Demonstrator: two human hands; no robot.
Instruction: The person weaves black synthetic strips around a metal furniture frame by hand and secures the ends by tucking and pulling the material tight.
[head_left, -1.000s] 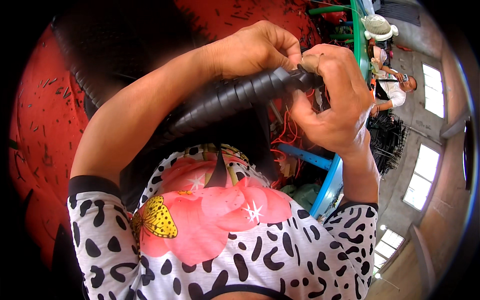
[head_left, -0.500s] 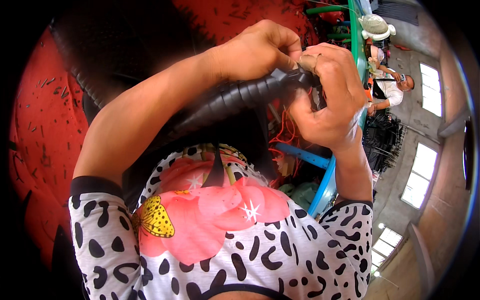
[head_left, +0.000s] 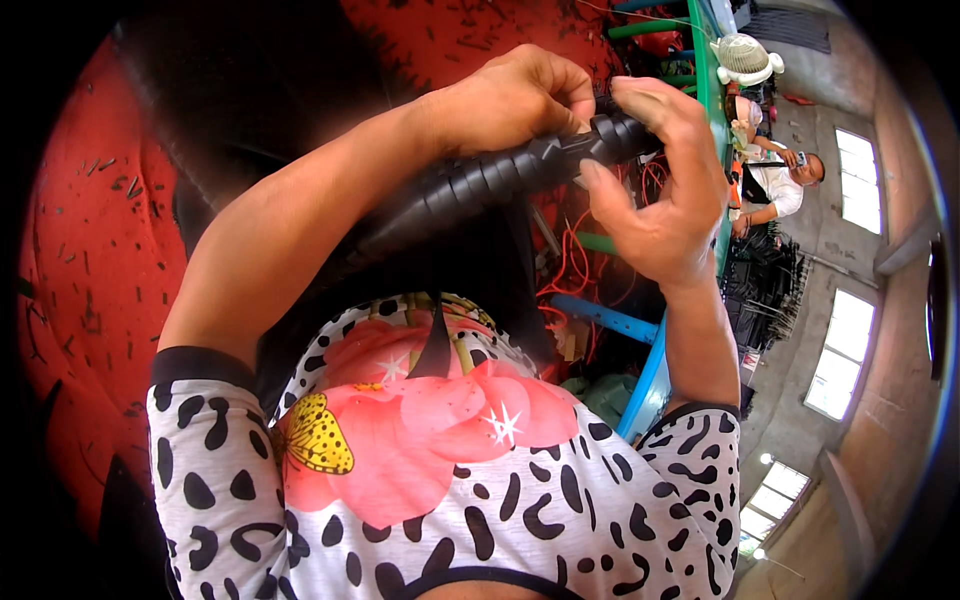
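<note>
A long black ribbed piece (head_left: 500, 177), made of overlapping ring-like segments, slants from my lap up to the right between my hands. My left hand (head_left: 510, 105) lies along its upper side, thumb and forefinger pinched together at the segments close to its far right end; whatever is between those fingertips is too small to make out. Around that end my right hand (head_left: 670, 195) is open, with the thumb below the piece and the fingers above it, spread apart. The thumb tip is close to the lower side of the segments.
Red sheeting (head_left: 90, 250) strewn with small dark scraps covers the floor at left. Red cords (head_left: 572, 262) hang beside a blue bar (head_left: 605, 316) at right. Beyond a green table edge (head_left: 712, 90) are a white fan (head_left: 745, 60), a seated person (head_left: 785, 180) and a heap of black parts (head_left: 760, 285).
My right thumb and fingers have spread apart, away from the left fingertips, baring more of the black piece's end. My left hand has stayed nearly in place, still pinched.
</note>
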